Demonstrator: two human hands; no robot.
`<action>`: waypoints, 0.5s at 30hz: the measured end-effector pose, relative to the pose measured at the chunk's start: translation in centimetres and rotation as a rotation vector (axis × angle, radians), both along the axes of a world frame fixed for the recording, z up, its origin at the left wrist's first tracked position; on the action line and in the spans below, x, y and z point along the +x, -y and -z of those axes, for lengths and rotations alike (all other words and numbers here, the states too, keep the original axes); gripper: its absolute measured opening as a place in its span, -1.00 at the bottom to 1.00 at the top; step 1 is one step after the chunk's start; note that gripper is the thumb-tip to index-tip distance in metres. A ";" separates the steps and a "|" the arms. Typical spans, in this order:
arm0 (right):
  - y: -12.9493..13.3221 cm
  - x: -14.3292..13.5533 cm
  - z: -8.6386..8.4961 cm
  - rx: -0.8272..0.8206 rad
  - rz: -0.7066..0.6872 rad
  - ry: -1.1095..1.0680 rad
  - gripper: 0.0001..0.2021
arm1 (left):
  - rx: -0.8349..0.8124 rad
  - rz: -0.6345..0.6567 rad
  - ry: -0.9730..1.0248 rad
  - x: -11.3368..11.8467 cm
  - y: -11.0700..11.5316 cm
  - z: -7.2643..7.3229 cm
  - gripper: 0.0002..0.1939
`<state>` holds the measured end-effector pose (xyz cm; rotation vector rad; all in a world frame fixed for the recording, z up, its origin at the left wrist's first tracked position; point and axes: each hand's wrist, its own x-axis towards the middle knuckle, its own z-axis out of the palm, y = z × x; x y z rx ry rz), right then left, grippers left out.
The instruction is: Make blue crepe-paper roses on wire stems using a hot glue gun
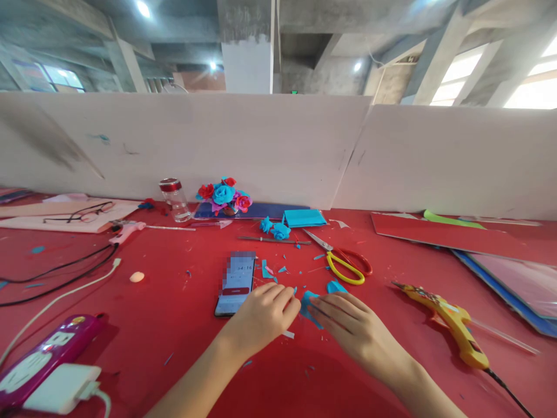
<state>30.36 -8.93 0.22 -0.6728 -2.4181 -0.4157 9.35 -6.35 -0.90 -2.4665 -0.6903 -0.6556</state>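
My left hand [270, 309] is closed, its fingers curled and thumb pressed against them, just left of a piece of blue paper [308, 306]. What the left fingertips pinch, if anything, is hidden. My right hand [351, 326] is closed on the blue paper, its fingers lying over the piece. Behind the right hand another blue paper piece [336, 287] lies on the table. A phone [237, 281] rests beside the left hand. Beyond the right hand are scissors [343, 264] with yellow and red handles, among small blue scraps [266, 270].
Blue paper flowers [281, 231] and folded blue paper [304, 218] lie farther back, near a flower bouquet [224, 196] and a glass bottle [175, 200]. A yellow glue gun [452, 328] lies right, a pink glue gun [127, 231] left. A purple power strip [65, 343] occupies the near left.
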 end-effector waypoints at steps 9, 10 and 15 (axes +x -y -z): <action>-0.2 0.2 0.4 -0.018 -0.001 0.068 -0.75 | 0.014 -0.008 -0.002 -0.1 -0.1 0.0 -0.78; -0.1 0.2 0.4 -0.025 0.003 0.067 -0.76 | 0.014 -0.009 -0.002 -0.1 -0.1 0.0 -0.78; 0.2 0.3 0.7 -0.120 0.023 -0.031 -0.67 | 0.003 -0.015 -0.007 -0.1 -0.1 0.1 -0.79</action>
